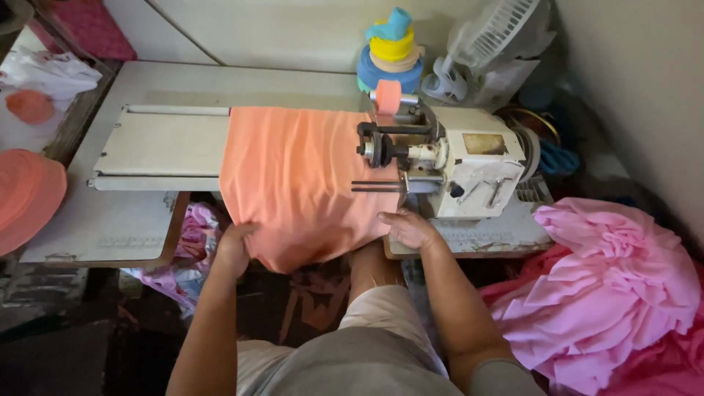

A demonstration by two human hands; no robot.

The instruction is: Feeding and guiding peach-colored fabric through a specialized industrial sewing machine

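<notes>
Both bare hands grip 1 smooth orange fabric sheet [297, 180] draped off the cream metal sewing machine [469, 165]: left hand [235, 246] pinching its near hem, right hand [409, 227] flat on its right edge. Ruffled pink cloth [609, 286] lies right.

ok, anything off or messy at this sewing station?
Nothing looks damaged. The orange fabric lies over the sewing machine bed, its front edge hanging off in the left hand and right hand. A loose pink fabric heap sits at right, and more cloth lies under the table.
</notes>
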